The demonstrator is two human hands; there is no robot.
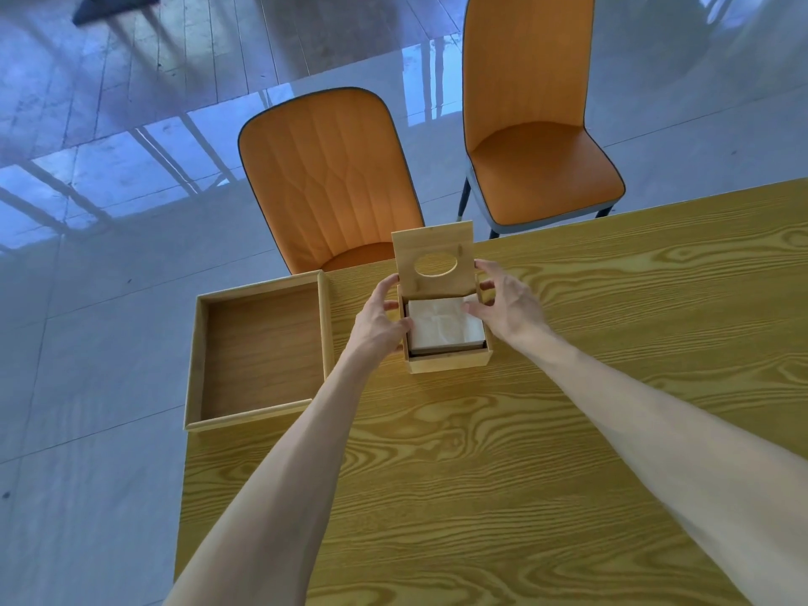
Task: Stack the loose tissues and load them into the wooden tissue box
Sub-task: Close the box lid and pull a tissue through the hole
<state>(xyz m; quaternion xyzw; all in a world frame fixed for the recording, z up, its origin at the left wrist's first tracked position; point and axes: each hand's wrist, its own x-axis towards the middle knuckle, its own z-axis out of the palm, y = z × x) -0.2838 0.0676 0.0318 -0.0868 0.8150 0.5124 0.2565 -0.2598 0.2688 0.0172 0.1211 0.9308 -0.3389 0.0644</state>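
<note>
Yellow wood-grain table (568, 430), empty wooden tray (194, 365) at its left edge, two orange chairs (328, 177), glossy, perhaps tiled floor (87, 299)

No readable text, labels or numbers anywhere.

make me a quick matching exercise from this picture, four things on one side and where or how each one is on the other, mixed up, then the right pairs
Things:
1. tissue stack
2. lid
3. wooden tray
4. orange chairs

States:
A. holds nothing, at the table's left edge
B. tilted up, oval hole showing
C. on the floor beyond the table
D. inside the tissue box

Pairs: 1-D, 2-B, 3-A, 4-C
</note>
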